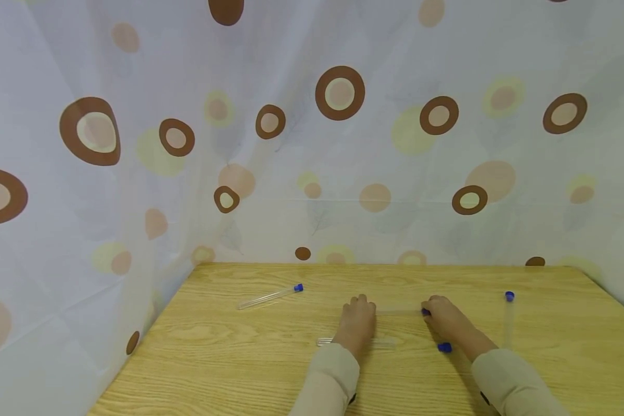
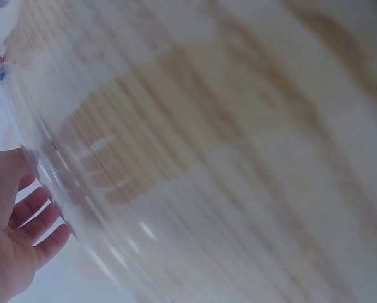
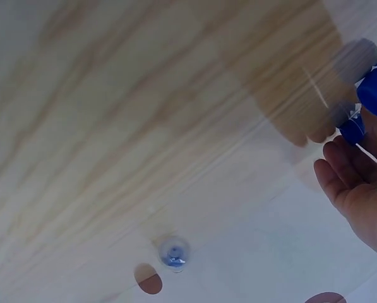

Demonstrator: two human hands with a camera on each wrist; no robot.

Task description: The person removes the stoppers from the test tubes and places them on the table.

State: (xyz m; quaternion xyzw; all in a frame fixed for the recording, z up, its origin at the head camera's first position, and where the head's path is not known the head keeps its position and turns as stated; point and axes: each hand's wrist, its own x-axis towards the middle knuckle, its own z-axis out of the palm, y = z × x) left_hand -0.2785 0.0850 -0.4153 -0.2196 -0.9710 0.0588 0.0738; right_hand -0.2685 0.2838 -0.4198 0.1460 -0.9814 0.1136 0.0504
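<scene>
A clear test tube (image 1: 398, 312) lies crosswise between the two hands, faint against the wood. My left hand (image 1: 358, 323) pinches it near its left end, thumb and forefinger at the glass and the other fingers loosely bent in the left wrist view. At the opposite end my right hand (image 1: 449, 325) holds a blue cap (image 1: 426, 312) in its fingertips; whether cap and tube are joined I cannot tell. Another clear tube (image 1: 382, 343) passes beneath the left forearm. To the right, apart from that tube, lies a second blue cap (image 1: 444, 348), also large in the right wrist view.
Farther left on the wooden table (image 1: 213, 358) lies a tube with a blue cap (image 1: 270, 298). A similar capped tube (image 1: 509, 318) points toward the back at the right. A patterned curtain (image 1: 301, 144) hangs behind and along the left side.
</scene>
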